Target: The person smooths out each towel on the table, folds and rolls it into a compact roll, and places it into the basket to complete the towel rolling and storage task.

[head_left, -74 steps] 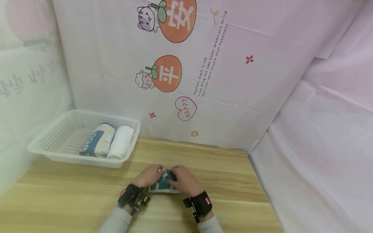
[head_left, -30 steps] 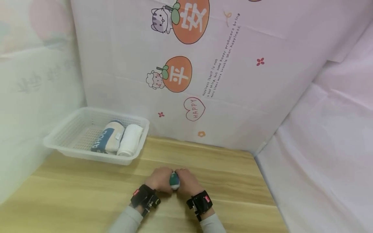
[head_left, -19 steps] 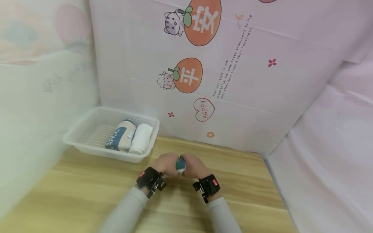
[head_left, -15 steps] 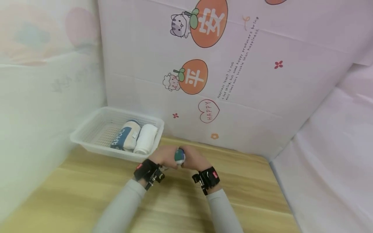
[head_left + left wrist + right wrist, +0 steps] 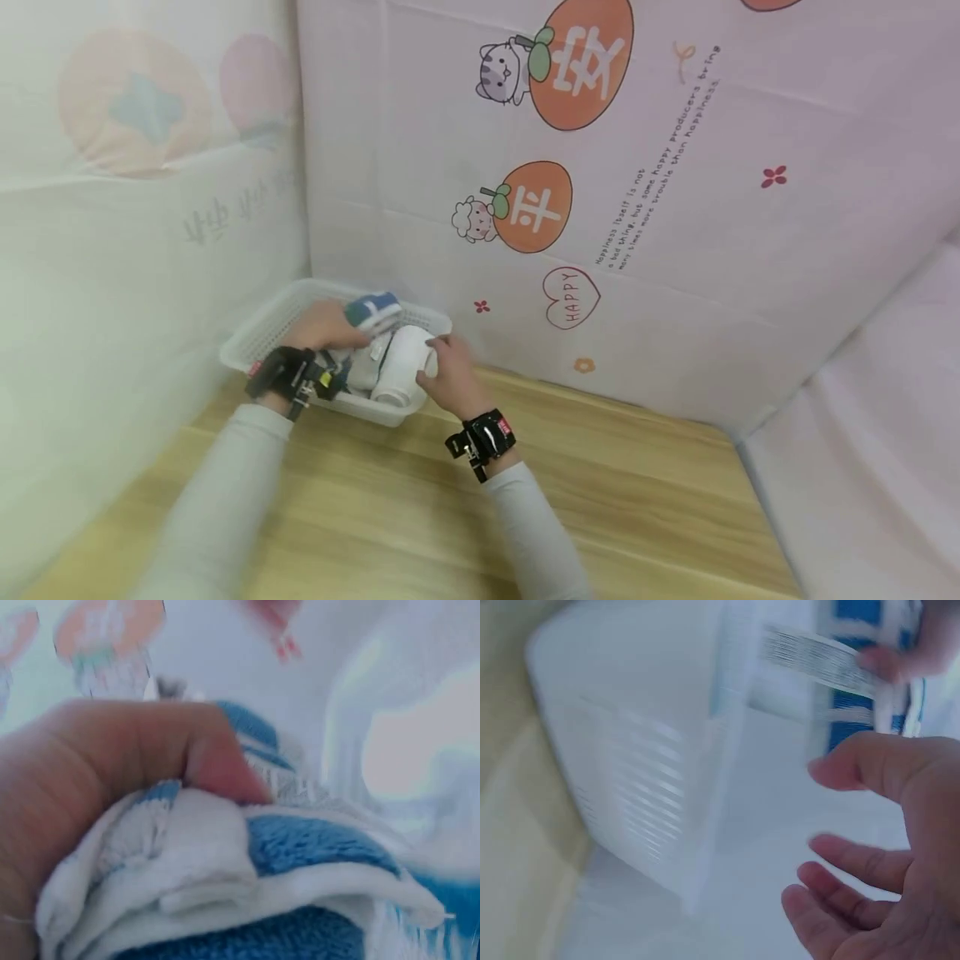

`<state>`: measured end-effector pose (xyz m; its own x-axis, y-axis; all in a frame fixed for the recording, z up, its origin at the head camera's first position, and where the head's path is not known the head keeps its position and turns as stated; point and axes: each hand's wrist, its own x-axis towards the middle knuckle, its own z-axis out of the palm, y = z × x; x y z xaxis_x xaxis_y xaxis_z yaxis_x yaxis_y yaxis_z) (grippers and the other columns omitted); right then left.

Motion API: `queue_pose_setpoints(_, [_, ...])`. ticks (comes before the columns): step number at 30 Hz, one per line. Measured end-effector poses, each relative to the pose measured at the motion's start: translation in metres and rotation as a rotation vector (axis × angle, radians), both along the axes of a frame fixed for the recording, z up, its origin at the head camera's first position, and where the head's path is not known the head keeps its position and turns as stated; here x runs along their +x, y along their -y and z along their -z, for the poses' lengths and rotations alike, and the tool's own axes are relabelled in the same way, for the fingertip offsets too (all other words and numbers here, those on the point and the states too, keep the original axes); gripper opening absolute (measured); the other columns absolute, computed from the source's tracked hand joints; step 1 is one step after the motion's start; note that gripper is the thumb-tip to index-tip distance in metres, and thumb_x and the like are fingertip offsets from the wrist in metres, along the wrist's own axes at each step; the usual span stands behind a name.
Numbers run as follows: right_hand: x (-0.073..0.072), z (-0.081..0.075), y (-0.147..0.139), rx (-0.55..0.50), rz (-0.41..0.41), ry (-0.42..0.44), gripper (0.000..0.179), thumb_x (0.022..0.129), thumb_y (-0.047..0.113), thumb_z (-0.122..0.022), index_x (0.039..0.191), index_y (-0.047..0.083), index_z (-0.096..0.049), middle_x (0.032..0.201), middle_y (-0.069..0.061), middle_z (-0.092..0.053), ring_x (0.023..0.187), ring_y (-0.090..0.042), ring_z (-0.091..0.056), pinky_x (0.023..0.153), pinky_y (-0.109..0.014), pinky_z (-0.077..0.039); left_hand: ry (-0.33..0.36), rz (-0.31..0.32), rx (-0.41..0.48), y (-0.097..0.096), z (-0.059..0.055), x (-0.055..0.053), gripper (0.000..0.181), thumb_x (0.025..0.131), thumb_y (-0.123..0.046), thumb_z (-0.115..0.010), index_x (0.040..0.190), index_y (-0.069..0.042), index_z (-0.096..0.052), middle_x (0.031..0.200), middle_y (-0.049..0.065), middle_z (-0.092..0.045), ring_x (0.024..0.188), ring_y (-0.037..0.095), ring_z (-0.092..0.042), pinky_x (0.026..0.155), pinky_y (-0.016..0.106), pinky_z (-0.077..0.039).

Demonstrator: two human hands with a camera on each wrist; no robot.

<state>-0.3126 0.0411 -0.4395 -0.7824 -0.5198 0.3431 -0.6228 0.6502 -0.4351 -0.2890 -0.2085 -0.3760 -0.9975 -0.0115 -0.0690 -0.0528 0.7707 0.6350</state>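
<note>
A rolled towel point(image 5: 375, 310) in blue, green and white is held by my left hand point(image 5: 324, 325) over the white plastic basket point(image 5: 378, 412). Close up in the left wrist view, the thumb presses on the folded layers of the towel point(image 5: 322, 844). My right hand point(image 5: 456, 382) is at the basket's right side, beside a white rolled towel point(image 5: 405, 367). Its fingers are spread and hold nothing in the right wrist view, where the right hand point(image 5: 922, 832) lies close to the held towel. A beige and blue rolled towel point(image 5: 365, 368) in the basket is partly hidden by the left hand.
The wooden table point(image 5: 600, 475) extends to the front and right of the basket. A printed white cloth point(image 5: 660, 333) stands upright behind it. Another white cloth wall point(image 5: 150, 275) is close on the left, and one more on the right.
Both hands pressed and rolled the towel together on the table, then lifted it. They have moved left to the basket; the right hand has let go and the left holds the towel. The head view has turned left.
</note>
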Motion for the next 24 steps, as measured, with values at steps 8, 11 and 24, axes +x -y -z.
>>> queue_pose_setpoints(8, [0.023, 0.037, 0.007, 0.055, 0.002, 0.014, 0.044, 0.089, 0.011, -0.068, 0.128, -0.004, -0.057, 0.122, -0.015, -0.056, 0.114, -0.025, -0.052, 0.097, -0.033, -0.05, 0.041, -0.177, -0.108, 0.07, 0.037, -0.034, 0.058, 0.078, -0.048, -0.07, 0.099, 0.005, -0.063, 0.091, 0.02, -0.065, 0.079, 0.032, -0.059, 0.064, 0.038, -0.049])
queue_pose_setpoints(11, [0.032, 0.039, 0.001, 0.02, 0.006, 0.026, 0.039, 0.089, 0.008, -0.065, 0.126, -0.004, -0.057, 0.119, -0.014, -0.053, 0.111, -0.023, -0.049, 0.095, -0.033, -0.05, 0.085, -0.182, -0.1, 0.076, 0.058, -0.045, 0.061, 0.079, -0.047, -0.069, 0.105, 0.008, -0.063, 0.1, 0.025, -0.066, 0.088, 0.037, -0.061, 0.071, 0.044, -0.052])
queue_pose_setpoints(24, [0.04, 0.039, -0.006, 0.008, -0.03, -0.031, 0.031, 0.092, 0.01, -0.065, 0.119, -0.003, -0.059, 0.117, -0.015, -0.056, 0.111, -0.026, -0.049, 0.094, -0.035, -0.049, 0.244, 0.022, -0.044, 0.058, 0.036, -0.008, 0.053, 0.092, -0.033, -0.068, 0.123, 0.01, -0.063, 0.125, 0.031, -0.063, 0.12, 0.047, -0.056, 0.106, 0.059, -0.045])
